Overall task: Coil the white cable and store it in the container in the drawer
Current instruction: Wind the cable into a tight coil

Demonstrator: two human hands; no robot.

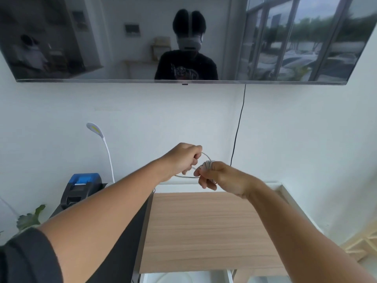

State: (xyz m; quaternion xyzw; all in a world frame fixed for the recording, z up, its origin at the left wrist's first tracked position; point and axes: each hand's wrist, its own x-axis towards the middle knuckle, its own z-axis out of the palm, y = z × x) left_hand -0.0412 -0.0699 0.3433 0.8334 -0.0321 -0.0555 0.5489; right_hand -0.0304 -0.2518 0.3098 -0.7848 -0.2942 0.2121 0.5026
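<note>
Both hands raised clear above the wooden top (204, 227): right hand (222, 177) clenches coiled white cable (207, 165), left hand (181, 159) pinches its free loop.

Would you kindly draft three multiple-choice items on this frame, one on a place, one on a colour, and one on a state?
1. Where is the desk lamp?
A. left of the hands
B. right of the hands
C. on the wooden top

2. What colour is the cord hanging from the wall screen?
A. white
B. black
C. red

3. How is the white cable held?
A. lying loose on the wooden top
B. in the left hand only
C. wound bundle in the right hand, loop end in the left hand

Answers: 1 A, it stands by the printer at left; 2 B, a dark line runs down the white wall; 3 C, both fists close on it in the air.
</note>
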